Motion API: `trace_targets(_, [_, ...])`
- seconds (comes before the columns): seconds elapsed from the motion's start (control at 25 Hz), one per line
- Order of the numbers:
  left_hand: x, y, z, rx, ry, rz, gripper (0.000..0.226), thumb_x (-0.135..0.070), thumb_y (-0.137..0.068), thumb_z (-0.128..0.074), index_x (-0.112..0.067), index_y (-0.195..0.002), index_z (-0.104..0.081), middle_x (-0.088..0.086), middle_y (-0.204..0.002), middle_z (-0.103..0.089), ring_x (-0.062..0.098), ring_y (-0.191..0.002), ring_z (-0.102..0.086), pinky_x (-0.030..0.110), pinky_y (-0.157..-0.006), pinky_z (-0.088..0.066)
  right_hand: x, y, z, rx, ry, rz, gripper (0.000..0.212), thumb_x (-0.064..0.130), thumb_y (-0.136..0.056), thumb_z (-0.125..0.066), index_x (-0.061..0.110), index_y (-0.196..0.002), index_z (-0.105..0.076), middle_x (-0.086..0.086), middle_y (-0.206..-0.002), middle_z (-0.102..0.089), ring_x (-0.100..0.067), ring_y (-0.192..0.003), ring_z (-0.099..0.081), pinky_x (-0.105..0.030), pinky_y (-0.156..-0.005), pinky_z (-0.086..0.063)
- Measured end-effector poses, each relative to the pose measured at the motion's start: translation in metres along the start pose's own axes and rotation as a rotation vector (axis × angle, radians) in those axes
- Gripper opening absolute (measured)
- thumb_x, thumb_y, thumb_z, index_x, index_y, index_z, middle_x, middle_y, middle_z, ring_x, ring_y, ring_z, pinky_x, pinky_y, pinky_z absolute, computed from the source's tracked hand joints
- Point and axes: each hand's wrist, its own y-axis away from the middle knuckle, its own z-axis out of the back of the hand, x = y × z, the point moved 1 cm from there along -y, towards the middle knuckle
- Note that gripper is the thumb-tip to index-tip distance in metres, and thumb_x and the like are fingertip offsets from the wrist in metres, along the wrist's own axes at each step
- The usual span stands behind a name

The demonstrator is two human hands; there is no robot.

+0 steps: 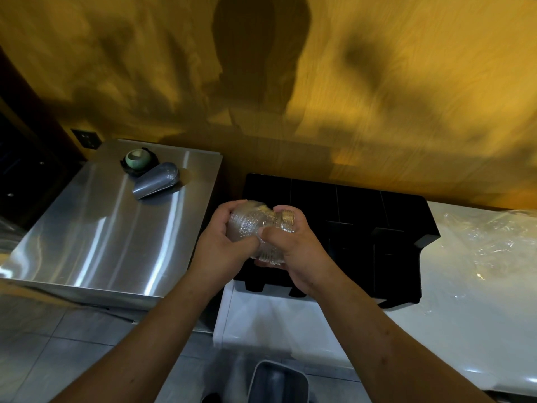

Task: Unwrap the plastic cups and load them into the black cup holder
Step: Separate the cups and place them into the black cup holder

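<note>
A stack of clear plastic cups (255,225), still sheathed in thin plastic wrap, is held sideways between both hands over the left end of the black cup holder (357,216). My left hand (223,242) grips the stack's left end, fingers curled over the top. My right hand (290,245) clasps the rim end, thumb pressed on the wrap at the middle. The holder is a flat black box with several compartments, standing on the white counter (465,315) against the wall. Much of the stack is hidden by my fingers.
A stainless steel unit (96,242) stands to the left, carrying a metal scoop (155,184) and a small green round object (139,159). Crumpled clear plastic wrap (491,242) lies on the counter at the right. A grey bin (276,382) sits on the floor below.
</note>
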Motion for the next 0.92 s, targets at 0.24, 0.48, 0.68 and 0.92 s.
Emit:
trace_targets(0.24, [-0.001, 0.0, -0.003, -0.041, 0.002, 0.011, 0.047, -0.031, -0.068, -0.081, -0.05, -0.108, -0.067, -0.012, -0.105, -0.078, 0.011, -0.092, -0.077, 0.022, -0.065, -0.061, 0.002, 0.001, -0.003, 0.007, -0.007, -0.018, 0.056, 0.022, -0.073, -0.08, 0.032, -0.121, -0.053, -0.015, -0.128, -0.059, -0.039, -0.104, -0.071, -0.05, -0.075, -0.064])
trace_targets(0.48, [-0.008, 0.0, -0.004, -0.078, -0.007, 0.025, 0.045, -0.026, -0.065, -0.081, -0.044, -0.101, -0.063, -0.023, -0.094, -0.076, 0.002, -0.082, -0.075, 0.015, -0.059, -0.057, 0.003, -0.001, -0.003, 0.008, -0.003, -0.016, 0.057, 0.022, -0.071, -0.08, 0.032, -0.122, -0.054, -0.015, -0.129, -0.06, -0.038, -0.104, -0.071, -0.053, -0.077, -0.064])
trace_targets(0.68, [-0.007, -0.001, -0.002, -0.17, -0.02, 0.025, 0.04, -0.027, -0.074, -0.079, -0.036, -0.109, -0.061, -0.006, -0.095, -0.078, 0.01, -0.081, -0.077, 0.028, -0.062, -0.063, 0.006, -0.003, -0.003, 0.044, 0.017, 0.007, 0.06, 0.02, -0.074, -0.081, 0.03, -0.126, -0.053, -0.015, -0.129, -0.06, -0.038, -0.104, -0.071, -0.049, -0.074, -0.064])
trace_targets(0.92, [-0.003, -0.009, -0.001, -0.236, 0.021, 0.073, 0.034, -0.025, -0.073, -0.072, -0.039, -0.101, -0.061, -0.001, -0.096, -0.075, 0.013, -0.08, -0.076, 0.033, -0.064, -0.063, 0.003, -0.003, 0.008, 0.03, 0.052, -0.01, 0.06, 0.019, -0.074, -0.079, 0.033, -0.127, -0.054, -0.014, -0.123, -0.063, -0.031, -0.096, -0.072, -0.053, -0.077, -0.064])
